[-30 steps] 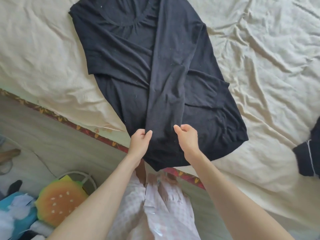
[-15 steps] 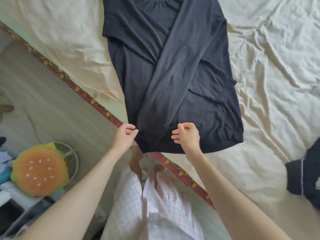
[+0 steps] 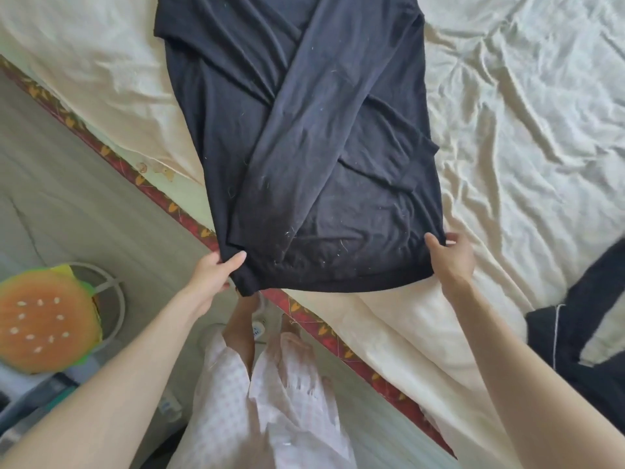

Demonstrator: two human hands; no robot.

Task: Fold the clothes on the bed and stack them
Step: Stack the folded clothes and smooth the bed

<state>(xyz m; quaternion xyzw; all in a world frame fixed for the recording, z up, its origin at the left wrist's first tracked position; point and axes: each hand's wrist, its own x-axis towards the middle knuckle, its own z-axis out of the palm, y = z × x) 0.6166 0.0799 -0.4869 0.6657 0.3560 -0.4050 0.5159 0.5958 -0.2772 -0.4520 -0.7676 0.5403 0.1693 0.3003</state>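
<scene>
A black long-sleeved top (image 3: 304, 137) lies on the cream bed sheet (image 3: 527, 137), its sleeves folded and crossed over the body. Its hem hangs slightly past the bed's edge. My left hand (image 3: 214, 272) pinches the hem's left corner between thumb and fingers. My right hand (image 3: 448, 257) grips the hem's right corner, thumb on top of the cloth. Another dark garment with a pale seam line (image 3: 581, 336) lies on the sheet at the right edge, partly cut off by the frame.
The bed's red patterned border (image 3: 159, 194) runs diagonally from upper left to lower right. Beside it is grey floor (image 3: 67, 204). A burger-shaped cushion (image 3: 44, 319) sits on a white stool at the left. My legs in pale checked trousers (image 3: 263, 394) stand against the bed.
Both hands have left the middle of the hem and spread apart, the left to its left corner, the right to its right corner. The view has shifted closer to the top.
</scene>
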